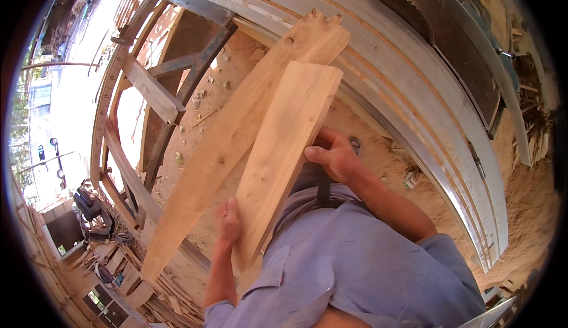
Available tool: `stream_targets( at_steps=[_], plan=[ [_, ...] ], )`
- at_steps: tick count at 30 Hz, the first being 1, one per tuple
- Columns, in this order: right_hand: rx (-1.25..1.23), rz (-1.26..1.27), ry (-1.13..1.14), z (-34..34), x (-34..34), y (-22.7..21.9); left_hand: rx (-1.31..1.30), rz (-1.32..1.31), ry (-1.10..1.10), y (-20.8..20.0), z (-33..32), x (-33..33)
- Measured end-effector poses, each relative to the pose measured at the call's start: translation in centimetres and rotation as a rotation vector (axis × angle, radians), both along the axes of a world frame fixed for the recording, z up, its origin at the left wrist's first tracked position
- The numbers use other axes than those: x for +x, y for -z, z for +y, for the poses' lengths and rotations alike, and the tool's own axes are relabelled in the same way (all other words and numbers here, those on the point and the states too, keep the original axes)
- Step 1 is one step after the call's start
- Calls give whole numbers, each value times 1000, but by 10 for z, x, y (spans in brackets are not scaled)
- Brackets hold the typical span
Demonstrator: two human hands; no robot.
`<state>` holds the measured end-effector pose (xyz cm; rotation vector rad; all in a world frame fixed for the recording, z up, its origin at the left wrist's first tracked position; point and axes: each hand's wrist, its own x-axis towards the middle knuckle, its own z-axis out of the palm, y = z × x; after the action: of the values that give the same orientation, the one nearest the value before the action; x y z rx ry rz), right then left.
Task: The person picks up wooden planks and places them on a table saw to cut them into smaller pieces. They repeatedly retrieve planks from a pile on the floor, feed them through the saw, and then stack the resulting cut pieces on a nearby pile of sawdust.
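A plank of pale wood (284, 156), the shorter of two, is held up in front of the person's body, tilted so that its far end leans right and its near end reaches toward the lap. The left hand (229, 220) grasps its left edge close to the near end. The right hand (336, 155) grips the right edge, about midway along, thumb on the edge and fingers partly hidden.

Just beyond it, to the left, a longer board (222, 156) slants the same way, with a ragged far end; whether the two touch is unclear. That far end overlaps a long metal bench (408, 85), though I cannot tell if it rests there.

The step in hand looks like handling or lining up the shorter plank; moving it further would call for a steady two-handed hold, clear of the dark toothed blade (405, 11) at the far right.

Further out, an angled metal frame (192, 61) stands to the left over a sandy floor (204, 106), and scrap wood (171, 298) lies heaped at the near left.
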<state>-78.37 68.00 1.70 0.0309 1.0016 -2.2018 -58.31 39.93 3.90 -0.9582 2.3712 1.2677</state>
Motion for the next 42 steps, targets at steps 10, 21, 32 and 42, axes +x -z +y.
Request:
stream_targets(
  at_steps=[10, 21, 32, 42],
  plan=[
    [57, 17, -6, -21, -2, 1, -132, 26, -72, -21, -1, -9],
    [29, -195, 29, -32, -3, 16, -185, 116, -118, -14, -4, -15],
    [74, 20, -331, -89, -15, -16, 4, 334, -468, -5, -21, 11],
    [257, 101, -871, -96, 16, -7, -190, 211, -416, 3, -40, 13]
  ],
)
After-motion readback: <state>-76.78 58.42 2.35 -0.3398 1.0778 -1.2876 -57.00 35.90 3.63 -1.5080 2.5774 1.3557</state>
